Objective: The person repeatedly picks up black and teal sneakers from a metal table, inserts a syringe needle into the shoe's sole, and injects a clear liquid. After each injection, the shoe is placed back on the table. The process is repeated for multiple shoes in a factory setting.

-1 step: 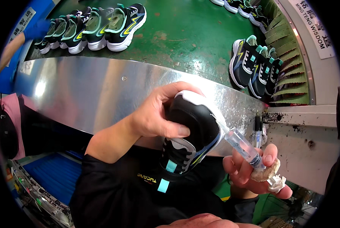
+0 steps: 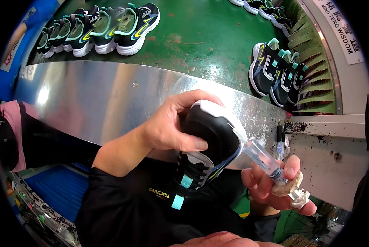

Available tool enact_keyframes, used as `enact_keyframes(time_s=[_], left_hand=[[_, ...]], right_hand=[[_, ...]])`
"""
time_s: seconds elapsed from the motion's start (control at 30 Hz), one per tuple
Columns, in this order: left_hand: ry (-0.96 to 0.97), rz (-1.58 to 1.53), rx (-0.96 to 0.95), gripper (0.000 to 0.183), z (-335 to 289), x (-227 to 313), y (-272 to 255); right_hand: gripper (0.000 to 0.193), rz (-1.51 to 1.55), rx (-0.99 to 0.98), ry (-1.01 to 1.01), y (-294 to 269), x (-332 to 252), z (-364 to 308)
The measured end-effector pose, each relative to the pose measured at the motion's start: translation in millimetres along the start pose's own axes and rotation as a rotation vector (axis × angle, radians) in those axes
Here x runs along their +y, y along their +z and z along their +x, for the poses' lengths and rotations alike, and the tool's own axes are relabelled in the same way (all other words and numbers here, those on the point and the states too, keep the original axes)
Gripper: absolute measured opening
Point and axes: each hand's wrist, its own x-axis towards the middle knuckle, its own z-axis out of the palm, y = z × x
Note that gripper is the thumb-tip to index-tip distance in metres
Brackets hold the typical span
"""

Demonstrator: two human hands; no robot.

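My left hand [image 2: 172, 123] grips a black sneaker [image 2: 213, 133] by its toe, fingers behind it and thumb across the front. The sneaker has a white sole, grey and black laces and turquoise tabs, and its toe points away from me. Closed around a clear plastic syringe [image 2: 262, 156] is my right hand [image 2: 260, 187]. The syringe's nozzle meets the seam between the white sole and the upper on the sneaker's right side. Off-white padding is wrapped around the syringe's flange and plunger end, where my right thumb rests.
Several similar sneakers [image 2: 104, 35] stand in a row on the green surface [image 2: 188, 45] at the far left. Three more [image 2: 277, 74] lean by green flaps [image 2: 316, 86] at the right. A metal ledge [image 2: 110, 88] runs before me; pens [image 2: 279, 142] lie at its right end.
The blue-gloved hand of another person at the upper left has moved away from the row of sneakers. The held sneaker and syringe have shifted only slightly.
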Motion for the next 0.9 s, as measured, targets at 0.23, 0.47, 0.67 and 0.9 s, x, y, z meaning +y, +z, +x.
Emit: enact_keyframes(time_s=[0.23, 0.47, 0.67, 0.9], left_hand=[[0.003, 0.025, 0.024, 0.063, -2, 3, 5], [-0.019, 0.013, 0.087, 0.064, -1, 2, 4], [-0.067, 0.078, 0.204, 0.073, 1, 5, 2], [0.004, -0.050, 0.191, 0.070, 3, -2, -9]], right_hand=[[0.069, 0.064, -0.020, 0.096, 0, -1, 3], [0.079, -0.016, 0.027, 0.031, -3, 0, -3], [0.075, -0.011, 0.050, 0.024, -14, 6, -16], [0.085, 0.007, 0.051, -0.068, -33, 22, -32]])
